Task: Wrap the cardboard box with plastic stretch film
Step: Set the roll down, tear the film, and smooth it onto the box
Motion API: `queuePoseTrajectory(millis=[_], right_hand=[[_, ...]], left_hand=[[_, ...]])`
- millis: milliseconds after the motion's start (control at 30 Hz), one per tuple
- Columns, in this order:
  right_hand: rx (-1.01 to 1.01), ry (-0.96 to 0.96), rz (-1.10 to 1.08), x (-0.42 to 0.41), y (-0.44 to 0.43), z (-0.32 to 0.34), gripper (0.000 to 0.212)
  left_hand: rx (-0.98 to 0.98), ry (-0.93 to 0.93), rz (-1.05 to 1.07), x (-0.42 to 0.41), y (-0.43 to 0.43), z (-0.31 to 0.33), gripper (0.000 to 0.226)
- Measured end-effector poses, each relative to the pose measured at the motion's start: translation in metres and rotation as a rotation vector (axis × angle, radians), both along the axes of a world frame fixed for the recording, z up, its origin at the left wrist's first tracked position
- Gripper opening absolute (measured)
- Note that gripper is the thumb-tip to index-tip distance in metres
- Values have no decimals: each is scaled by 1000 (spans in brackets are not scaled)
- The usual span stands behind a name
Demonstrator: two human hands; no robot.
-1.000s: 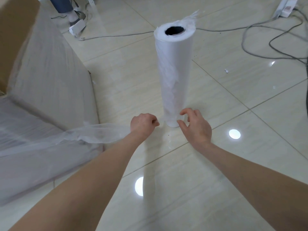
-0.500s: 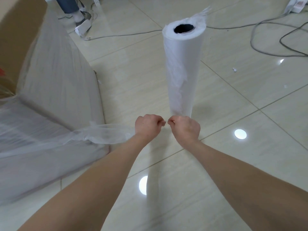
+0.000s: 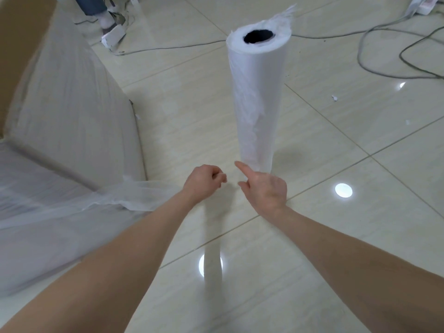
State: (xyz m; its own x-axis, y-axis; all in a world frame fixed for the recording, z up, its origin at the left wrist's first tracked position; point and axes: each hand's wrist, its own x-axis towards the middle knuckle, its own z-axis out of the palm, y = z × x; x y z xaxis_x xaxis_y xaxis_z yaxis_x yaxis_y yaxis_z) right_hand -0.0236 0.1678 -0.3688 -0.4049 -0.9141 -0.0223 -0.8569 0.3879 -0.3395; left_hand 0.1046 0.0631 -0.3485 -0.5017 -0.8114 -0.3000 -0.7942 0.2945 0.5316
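Observation:
A large cardboard box fills the left side, its faces covered in cloudy stretch film. A bunched strand of film runs from the box's near corner to my left hand, which grips its end in a closed fist. The tall white roll of stretch film stands upright on the floor just beyond my hands. My right hand hovers by the roll's base, index finger and thumb extended, holding nothing that I can see.
Glossy beige floor tiles spread all around. Grey cables loop at the top right near a white power strip. A person's foot and a small white device sit at the top left.
Half a second ago both fists met on the film strand; now my right hand has let go and opened, drawn slightly right. My left hand keeps its grip.

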Motion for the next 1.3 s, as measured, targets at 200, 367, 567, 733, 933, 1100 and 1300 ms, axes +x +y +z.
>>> queuePoseTrajectory(millis=[200,367,567,733,933,1100,1300], right_hand=[[143,-60,35,15,-29,4,33],[98,-67,-121,18,-30,-1,24],[82,-87,-164,14,-21,-4,23],[106,-72,-171,8,-17,-2,25],[94,-86,-211,4,-14,1,26],[95,-51,-159,-5,-5,0,28],[68,-41,76,30,-13,16,51]], left_hand=[[49,118,-18,5,5,5,22],[-274,-170,10,9,-1,5,24],[-416,-287,-319,-18,6,-5,49],[-387,-254,-194,-19,4,-5,23],[-312,-266,190,-11,-9,6,19],[-272,-138,309,17,-31,13,22],[69,96,207,-2,-17,34,64]])
